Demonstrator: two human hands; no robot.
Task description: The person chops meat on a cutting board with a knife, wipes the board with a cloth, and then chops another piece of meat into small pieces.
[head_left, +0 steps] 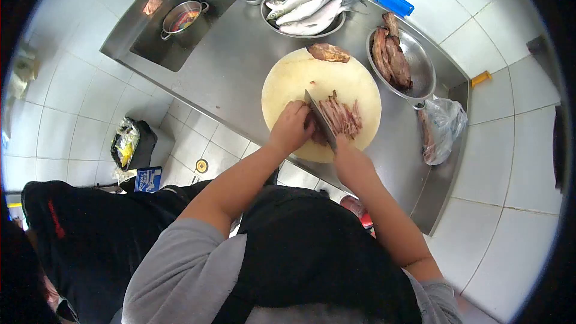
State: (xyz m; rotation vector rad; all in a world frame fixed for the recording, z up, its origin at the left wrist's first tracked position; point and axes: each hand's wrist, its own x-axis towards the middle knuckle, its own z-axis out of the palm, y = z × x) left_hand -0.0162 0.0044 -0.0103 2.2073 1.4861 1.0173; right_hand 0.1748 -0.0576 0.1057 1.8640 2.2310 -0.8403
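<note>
The left hand's (292,125) fingers (305,121) are curled and pressed together, knuckles up, bearing down on the brown meat (343,117). They sit tight against the flat of a cleaver (318,115). The right hand (351,157) is closed round the cleaver's handle, which it hides. The blade runs diagonally across the near part of a round cutting board (294,81), with cut strips fanned out on the blade's right side.

The board's left half and centre are bare wood. At its far edge lies another meat slab (328,53). The board's near edge overhangs the lip of the steel counter (234,66).

Right of the board, just beside it, a steel bowl (423,69) holds more meat pieces, with a plastic bag (447,123) nearer. Beyond the board is a bowl of whole fish (309,7). Left of the board is open steel up to the sink (156,48).
</note>
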